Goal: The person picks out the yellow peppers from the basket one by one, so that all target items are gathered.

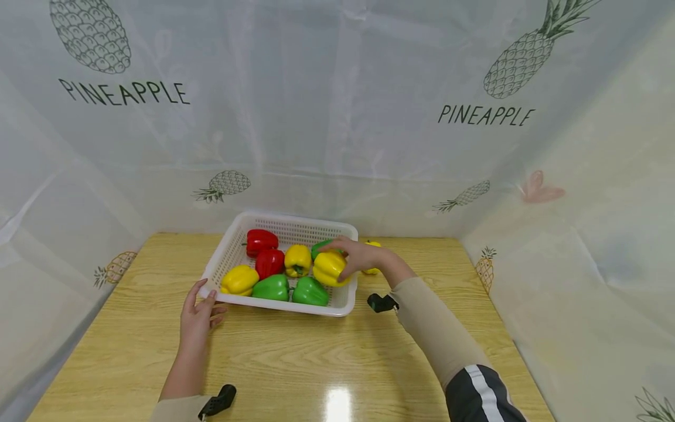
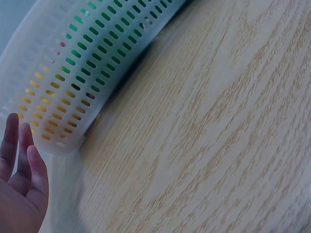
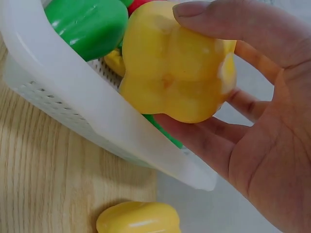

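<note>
A white perforated plastic basket (image 1: pixel 287 307) stands toward the back of the table. My right hand (image 1: pixel 361 256) grips a glossy yellow bell pepper (image 1: pixel 329 268) over the basket's right end. The right wrist view shows the thumb on one side of that yellow bell pepper (image 3: pixel 170 68) and fingers round the other. Inside lie red bell peppers (image 1: pixel 269 264), green bell peppers (image 1: pixel 271 288) and yellow bell peppers (image 1: pixel 239 280). My left hand (image 1: pixel 196 319) touches the basket's near left corner, its visible fingers fairly straight in the left wrist view.
Another yellow bell pepper (image 1: pixel 372 271) lies on the wooden table (image 1: pixel 274 357) just right of the basket, partly hidden by my right hand. Pale sheeting (image 1: pixel 337 129) printed with pineapples hangs behind the table and along its sides.
</note>
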The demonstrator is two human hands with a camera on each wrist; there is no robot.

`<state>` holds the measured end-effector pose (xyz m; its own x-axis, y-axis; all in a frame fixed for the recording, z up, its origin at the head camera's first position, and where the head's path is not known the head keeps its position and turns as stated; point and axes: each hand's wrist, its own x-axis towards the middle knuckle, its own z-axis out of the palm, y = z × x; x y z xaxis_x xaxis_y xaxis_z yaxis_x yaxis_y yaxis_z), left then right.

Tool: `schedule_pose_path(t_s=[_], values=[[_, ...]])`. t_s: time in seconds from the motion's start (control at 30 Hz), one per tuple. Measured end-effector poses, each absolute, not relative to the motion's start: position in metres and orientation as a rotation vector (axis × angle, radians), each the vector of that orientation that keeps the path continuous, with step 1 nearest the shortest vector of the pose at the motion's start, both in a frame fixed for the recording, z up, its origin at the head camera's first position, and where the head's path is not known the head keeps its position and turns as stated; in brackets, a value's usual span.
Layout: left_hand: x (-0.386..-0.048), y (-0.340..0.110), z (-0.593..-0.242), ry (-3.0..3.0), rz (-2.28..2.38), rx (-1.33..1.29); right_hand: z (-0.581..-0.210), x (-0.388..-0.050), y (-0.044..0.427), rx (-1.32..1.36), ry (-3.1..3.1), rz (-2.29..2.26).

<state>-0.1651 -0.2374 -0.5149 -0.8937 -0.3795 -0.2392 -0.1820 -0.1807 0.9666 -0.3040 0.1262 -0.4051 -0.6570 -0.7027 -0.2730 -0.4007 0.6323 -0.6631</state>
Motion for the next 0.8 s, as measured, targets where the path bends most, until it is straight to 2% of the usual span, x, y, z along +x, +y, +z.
schedule_pose_path(t_s=[0.53,0.8], values=[[-0.164,-0.236,-0.514,-1.914,-2.231,0.659,-0.391,-0.283,0.148,-0.912,2.367,-0.842],[-0.164,-0.236,-0.516,-1.909,-2.234,0.637,-0.392,-0.279,0.166,-0.852,2.287,-1.008]])
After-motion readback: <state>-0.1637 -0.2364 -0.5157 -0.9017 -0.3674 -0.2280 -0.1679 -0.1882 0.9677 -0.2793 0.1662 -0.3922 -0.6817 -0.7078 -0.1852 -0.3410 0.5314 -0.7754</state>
